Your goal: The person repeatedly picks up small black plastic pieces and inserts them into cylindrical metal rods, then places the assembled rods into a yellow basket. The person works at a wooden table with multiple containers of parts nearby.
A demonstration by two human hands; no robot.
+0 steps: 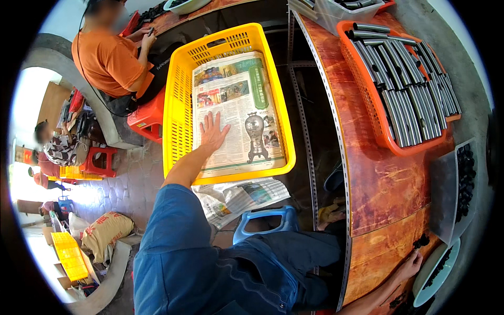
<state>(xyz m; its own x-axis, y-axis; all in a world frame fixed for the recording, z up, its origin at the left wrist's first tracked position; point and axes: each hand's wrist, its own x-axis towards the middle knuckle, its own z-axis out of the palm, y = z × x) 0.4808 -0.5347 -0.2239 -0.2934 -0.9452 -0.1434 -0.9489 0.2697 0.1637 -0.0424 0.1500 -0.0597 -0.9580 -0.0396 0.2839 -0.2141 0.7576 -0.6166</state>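
My left hand (212, 134) rests flat with fingers spread on printed newspaper (236, 152). The newspaper lines a yellow plastic basket (283, 121); whatever may lie beneath the paper is hidden. At the lower right, my right hand (413, 264) reaches over the wooden table, its fingers pinched on a small black part (421, 241) whose exact kind I cannot make out. Close by stands a pale green basin (431, 281) with similar black pieces in it. More black pieces lie near my right forearm.
An orange basket (380, 123) full of metal tubes stands on the table (383, 194), near a clear bin (446, 197) of black pieces. A blue stool (262, 216) and loose newspaper (239, 199) sit below the yellow basket. A person in orange (113, 58) sits at the upper left.
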